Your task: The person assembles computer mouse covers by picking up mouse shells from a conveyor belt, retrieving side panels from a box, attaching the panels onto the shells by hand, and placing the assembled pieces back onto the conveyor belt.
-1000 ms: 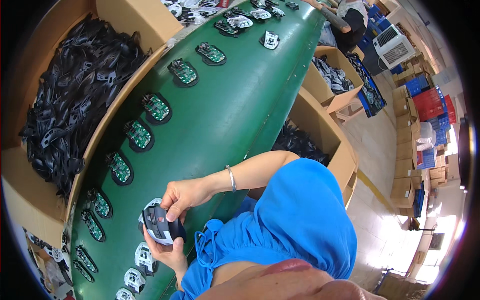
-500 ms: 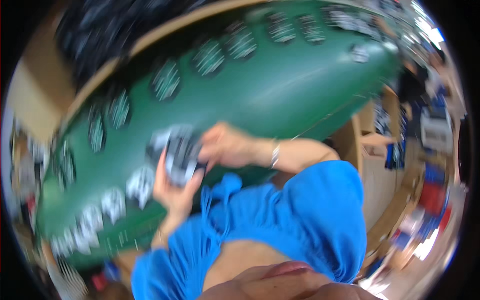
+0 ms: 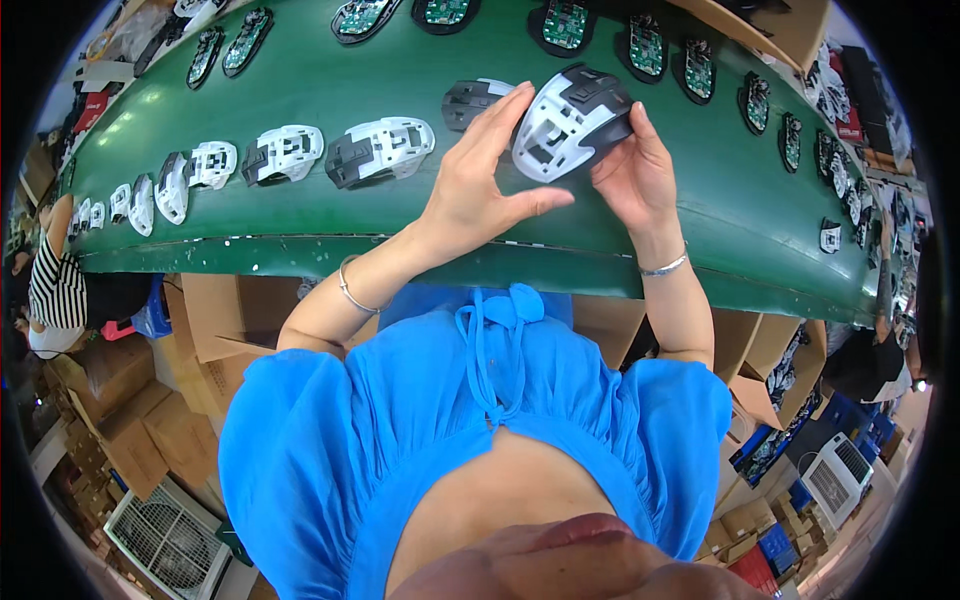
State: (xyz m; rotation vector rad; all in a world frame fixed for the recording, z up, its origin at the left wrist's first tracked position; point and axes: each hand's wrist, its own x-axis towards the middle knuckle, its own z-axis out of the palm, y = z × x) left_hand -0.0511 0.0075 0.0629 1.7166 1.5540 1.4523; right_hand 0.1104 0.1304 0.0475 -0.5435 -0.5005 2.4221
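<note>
Green belt (image 3: 300,215): curved conveyor under both hands, carrying rows of parts; a second ago seen running off at a slant, now lying straight across the top of the view.
Shell (image 3: 572,122): white-and-black mouse shell, lifted off the belt and held above it, hollow underside turned up; a second ago a darker piece sat low at the near edge in the same hands.
Right hand (image 3: 640,175): fingers curled behind the shell's right side, thumb at its edge, pinching it.
Left hand (image 3: 478,180): fingers straight and pressed together along the shell's left rim, thumb stretched out below it; touching, not wrapping.
Change: head swung, as the blur half a second ago suggests; hands raised from close by the body to out over the belt.
Meaning: likely an inspection or fitting step on this shell, with both hands busy on it; not yet set back down.
Finished row (image 3: 380,150): more white-and-black shells lined up on the belt to the left, well apart from the hands.
Dark shell (image 3: 470,100): on the belt just behind the left fingertips.
Boards (image 3: 565,22): green circuit boards in black bases along the far edge.
Boxes (image 3: 215,315): cardboard cartons below the belt.
</note>
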